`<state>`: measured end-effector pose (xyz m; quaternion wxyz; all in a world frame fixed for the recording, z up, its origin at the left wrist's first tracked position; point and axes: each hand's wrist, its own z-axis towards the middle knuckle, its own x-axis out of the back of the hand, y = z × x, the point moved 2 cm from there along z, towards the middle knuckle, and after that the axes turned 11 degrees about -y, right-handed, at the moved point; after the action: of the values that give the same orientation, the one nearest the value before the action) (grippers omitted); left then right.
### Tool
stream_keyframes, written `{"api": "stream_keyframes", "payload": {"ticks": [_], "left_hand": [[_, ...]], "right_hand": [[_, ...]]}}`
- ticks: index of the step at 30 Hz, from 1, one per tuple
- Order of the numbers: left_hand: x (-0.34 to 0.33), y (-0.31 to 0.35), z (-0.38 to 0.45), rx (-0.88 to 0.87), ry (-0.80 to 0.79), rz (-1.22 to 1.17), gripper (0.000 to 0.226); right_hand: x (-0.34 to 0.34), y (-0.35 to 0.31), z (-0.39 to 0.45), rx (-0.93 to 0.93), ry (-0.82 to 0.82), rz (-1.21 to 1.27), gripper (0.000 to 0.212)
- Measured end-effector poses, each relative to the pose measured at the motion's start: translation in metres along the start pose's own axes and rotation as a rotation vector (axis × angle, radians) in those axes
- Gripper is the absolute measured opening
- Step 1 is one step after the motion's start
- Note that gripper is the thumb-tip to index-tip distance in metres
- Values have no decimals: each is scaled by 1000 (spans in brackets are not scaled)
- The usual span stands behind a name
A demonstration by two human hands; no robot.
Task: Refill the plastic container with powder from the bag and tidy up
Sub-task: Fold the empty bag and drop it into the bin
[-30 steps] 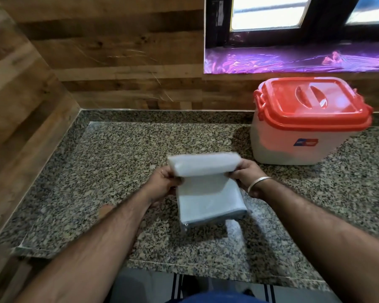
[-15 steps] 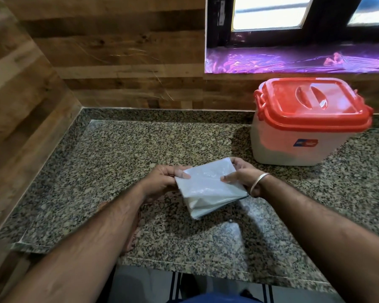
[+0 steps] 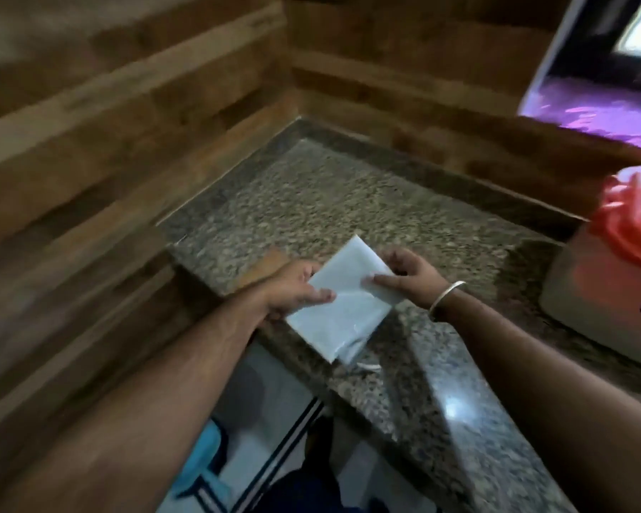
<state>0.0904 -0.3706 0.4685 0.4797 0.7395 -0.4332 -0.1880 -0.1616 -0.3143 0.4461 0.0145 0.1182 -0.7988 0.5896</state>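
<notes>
I see both forearms reaching forward and inward, meeting over the near edge of the granite counter (image 3: 311, 201). My left hand (image 3: 297, 286) comes in from the lower left, palm down, thumb laid on top of the folded bag (image 3: 343, 309) and the other fingers tucked beneath its left edge. My right hand (image 3: 411, 277), a metal bangle (image 3: 445, 298) on its wrist, pinches the bag's far right corner, forefinger stretched flat across the top. Both hands are closed on the bag, which is a flat pale rectangle held tilted between them, just above the counter. The container (image 3: 607, 290) with its red lid (image 3: 633, 212) stands well to the right of my right hand, blurred, lid on.
</notes>
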Motion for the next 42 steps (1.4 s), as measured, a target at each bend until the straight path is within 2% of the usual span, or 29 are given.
{"api": "stream_keyframes", "payload": {"ticks": [4, 7, 11, 16, 18, 21, 25, 28, 32, 34, 38, 42], "left_hand": [[15, -106, -115, 7, 482, -388, 27], [17, -173, -204, 43, 758, -542, 36], [12, -252, -297, 122, 1033, -665, 25], [4, -341, -367, 221, 1286, -780, 22], [5, -389, -385, 286, 1315, -840, 23], [11, -458, -400, 368, 1270, -920, 26], [22, -558, -389, 411, 1281, -984, 31], [27, -637, -364, 458, 1311, -968, 23], [29, -718, -328, 484, 1391, -957, 17], [25, -755, -310, 505, 1398, -971, 19], [14, -794, -291, 527, 1424, -987, 23], [18, -786, -292, 568, 1436, -929, 13]], "right_hand": [[-109, -14, 32, -68, -120, 115, 43], [-214, -19, 51, -94, -281, 138, 28], [-347, -4, 54, -213, -497, -3, 20], [-467, 62, 52, -420, -599, -205, 27], [-511, 103, 53, -536, -625, -291, 24], [-564, 176, 64, -653, -596, -371, 17], [-623, 289, 93, -715, -631, -547, 35], [-663, 381, 113, -811, -597, -508, 41], [-703, 466, 133, -862, -547, -497, 64], [-716, 506, 147, -871, -523, -494, 69], [-727, 540, 162, -861, -431, -461, 50], [-718, 508, 155, -737, -404, -495, 44]]}}
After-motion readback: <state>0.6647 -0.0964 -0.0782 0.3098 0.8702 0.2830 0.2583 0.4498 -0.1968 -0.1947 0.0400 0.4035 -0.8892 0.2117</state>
